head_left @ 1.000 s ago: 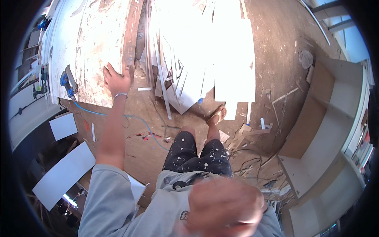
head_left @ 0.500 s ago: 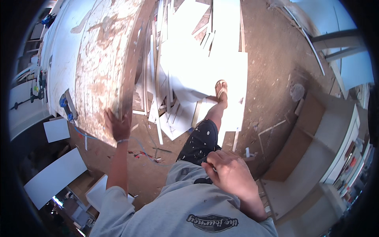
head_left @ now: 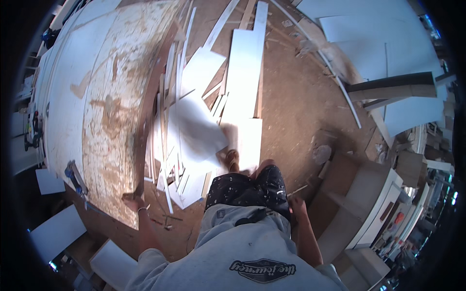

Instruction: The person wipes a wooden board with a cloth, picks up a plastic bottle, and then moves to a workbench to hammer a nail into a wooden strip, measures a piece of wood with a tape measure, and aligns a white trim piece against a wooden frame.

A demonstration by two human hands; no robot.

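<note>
At the near corner of the long, worn wooden workbench [head_left: 109,145], my left hand [head_left: 134,202] rests against the edge. Its fingers are dark and only partly distinct, with no object visible in them. My right hand [head_left: 297,205] hangs beside my right thigh, fingers loosely apart and nothing visible in it. A clamp-like tool with blue parts [head_left: 75,178] lies on the bench to the left of my left hand. Ahead of my legs, white panels and long offcut strips [head_left: 245,72] lie in a pile on the floor, and one sandalled foot [head_left: 232,157] is among them.
A cabinet carcass [head_left: 340,194] lies open on the floor to my right. Large pale panels [head_left: 369,43] and a dark-edged board [head_left: 393,89] stand at the far right. White boards [head_left: 58,230] lie at the lower left. Thin strips and debris litter the brown floor [head_left: 291,121].
My right hand has dropped from in front of my waist to beside my thigh. My left hand has slid to the bench's near corner. My view and body have shifted, with the legs closer together.
</note>
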